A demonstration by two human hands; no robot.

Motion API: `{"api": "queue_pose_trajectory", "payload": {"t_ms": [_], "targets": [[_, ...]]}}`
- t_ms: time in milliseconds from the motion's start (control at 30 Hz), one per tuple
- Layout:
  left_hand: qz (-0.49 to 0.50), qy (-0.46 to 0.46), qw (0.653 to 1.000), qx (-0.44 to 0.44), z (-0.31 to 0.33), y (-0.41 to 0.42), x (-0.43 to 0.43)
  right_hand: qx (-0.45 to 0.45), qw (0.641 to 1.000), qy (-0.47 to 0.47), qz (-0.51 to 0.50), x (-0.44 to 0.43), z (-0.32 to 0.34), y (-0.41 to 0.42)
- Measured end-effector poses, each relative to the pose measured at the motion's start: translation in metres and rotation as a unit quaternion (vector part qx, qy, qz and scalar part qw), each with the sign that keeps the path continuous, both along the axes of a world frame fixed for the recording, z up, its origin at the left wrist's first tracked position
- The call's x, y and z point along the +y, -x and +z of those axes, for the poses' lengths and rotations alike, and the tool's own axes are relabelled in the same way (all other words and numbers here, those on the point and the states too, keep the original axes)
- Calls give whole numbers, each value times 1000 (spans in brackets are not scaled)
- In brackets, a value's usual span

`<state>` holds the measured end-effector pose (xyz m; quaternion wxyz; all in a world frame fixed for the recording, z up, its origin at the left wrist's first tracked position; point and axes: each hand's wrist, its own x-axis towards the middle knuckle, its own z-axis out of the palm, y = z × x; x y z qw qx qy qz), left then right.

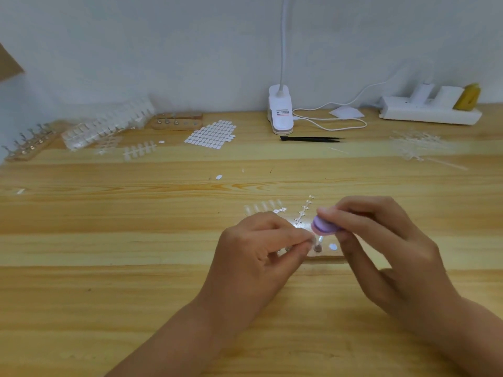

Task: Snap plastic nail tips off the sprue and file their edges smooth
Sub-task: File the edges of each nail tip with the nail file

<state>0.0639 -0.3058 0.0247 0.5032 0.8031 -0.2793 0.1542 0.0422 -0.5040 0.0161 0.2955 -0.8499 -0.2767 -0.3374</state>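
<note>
The left hand (261, 246) pinches a small pale piece, most likely a nail tip (319, 238), though it is too blurred to be sure, and holds it just above a low wooden stand (325, 258). The right hand (381, 240) grips a purple file (324, 226) by its sides, so the face meets the tip's edge. A bare sprue (303, 210) and a row of loose tips (262, 207) lie just behind on the table (136, 268), seemingly kept within reach for the next pick.

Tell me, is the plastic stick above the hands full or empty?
Empty: the sprue shows only bare stubs, with nothing hanging on them.
</note>
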Motion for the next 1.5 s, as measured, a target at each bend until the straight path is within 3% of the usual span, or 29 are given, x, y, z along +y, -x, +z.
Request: {"api": "queue_pose_trajectory", "payload": {"t_ms": [133, 267, 467, 667, 833, 967, 1133, 1267, 1433, 1500], "targets": [[3, 9, 1000, -22, 2, -2, 2, -25, 999, 25, 33, 8, -2, 6], [0, 1, 1000, -11, 0, -1, 1, -2, 1000, -1, -14, 2, -1, -1], [5, -11, 999, -40, 1, -3, 2, -24, 999, 23, 33, 8, -4, 7], [4, 19, 1000, -16, 1, -3, 3, -9, 1000, -20, -3, 1, 1, 1], [16, -13, 999, -49, 0, -2, 2, -24, 999, 20, 21, 6, -3, 4], [34, -7, 999, -33, -1, -2, 2, -7, 1000, -4, -6, -1, 0, -1], [26, -14, 999, -40, 3, -1, 4, -52, 996, 59, 42, 7, -4, 4], [31, -5, 999, -9, 0, -2, 1, -32, 999, 20, -15, 0, -1, -4], [14, 9, 1000, -7, 2, -2, 3, -59, 996, 58, 38, 6, -5, 3], [14, 15, 1000, -6, 2, -2, 3, -44, 998, 47, 9, 0, -3, -3]]}}
